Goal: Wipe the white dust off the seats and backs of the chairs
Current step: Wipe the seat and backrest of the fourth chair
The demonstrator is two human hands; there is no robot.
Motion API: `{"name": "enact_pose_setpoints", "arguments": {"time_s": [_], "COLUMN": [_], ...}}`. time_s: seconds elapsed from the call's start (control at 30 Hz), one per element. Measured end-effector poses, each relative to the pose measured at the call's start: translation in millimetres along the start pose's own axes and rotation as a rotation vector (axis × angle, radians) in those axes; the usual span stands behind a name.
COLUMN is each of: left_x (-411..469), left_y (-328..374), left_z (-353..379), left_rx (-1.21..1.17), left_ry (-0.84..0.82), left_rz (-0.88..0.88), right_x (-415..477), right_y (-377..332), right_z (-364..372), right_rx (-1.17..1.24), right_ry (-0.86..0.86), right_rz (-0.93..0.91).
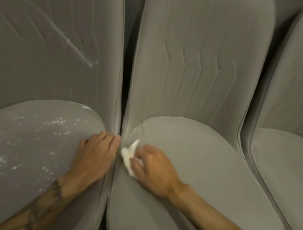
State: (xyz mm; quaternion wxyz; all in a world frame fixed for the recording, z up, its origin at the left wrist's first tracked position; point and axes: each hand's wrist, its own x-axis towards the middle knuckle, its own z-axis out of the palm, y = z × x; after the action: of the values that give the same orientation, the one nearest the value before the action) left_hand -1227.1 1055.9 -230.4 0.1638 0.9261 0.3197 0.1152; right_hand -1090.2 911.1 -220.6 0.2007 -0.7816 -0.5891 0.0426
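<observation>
Three grey padded chairs stand side by side. The left chair's seat (24, 145) is speckled with white dust, and its back (51, 31) carries a long white streak. The middle chair's seat (207, 172) and back (201, 53) look plain grey. My left hand (93, 157) rests flat on the right edge of the left seat, fingers straight, at the gap between the chairs. My right hand (150, 169) presses a crumpled white cloth (128, 156) against the far left edge of the middle seat, fingers curled round it.
A third grey chair (294, 156) stands at the right, partly out of frame. A narrow dark gap (124, 95) runs between the left and middle chairs. Both my forearms reach in from the bottom of the view.
</observation>
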Motion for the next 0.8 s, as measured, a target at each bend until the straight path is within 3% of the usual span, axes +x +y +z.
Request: {"name": "enact_pose_setpoints", "arguments": {"time_s": [0.07, 0.17, 0.23, 0.33, 0.4, 0.53, 0.63, 0.8], "left_x": [10, 15, 14, 11, 4, -11, -23, -40], "left_y": [-3, -13, -20, -26, -26, -40, -60, -107], "left_z": [2, 9, 8, 0, -8, -22, -34, -53], "left_rx": [-0.11, -0.084, -0.042, -0.151, -0.157, -0.052, 0.035, 0.134], "left_ry": [0.064, 0.057, -0.002, -0.052, -0.04, 0.068, 0.085, 0.077], "left_rz": [-0.094, -0.022, 0.031, 0.02, 0.033, -0.036, -0.154, -0.176], "right_x": [10, 23, 22, 19, 31, 71, 90, 108], "right_y": [3, -13, -36, -66, -65, -48, -54, -72], "right_z": [1, 23, 41, 52, 47, 42, 52, 59], "right_rx": [-0.043, -0.123, -0.134, 0.037, 0.136, 0.097, 0.021, 0.046], "right_ry": [0.044, 0.108, 0.104, 0.018, 0.028, 0.131, 0.138, 0.192], "right_rz": [0.15, 0.247, 0.195, 0.015, -0.01, 0.184, 0.222, 0.297]}}
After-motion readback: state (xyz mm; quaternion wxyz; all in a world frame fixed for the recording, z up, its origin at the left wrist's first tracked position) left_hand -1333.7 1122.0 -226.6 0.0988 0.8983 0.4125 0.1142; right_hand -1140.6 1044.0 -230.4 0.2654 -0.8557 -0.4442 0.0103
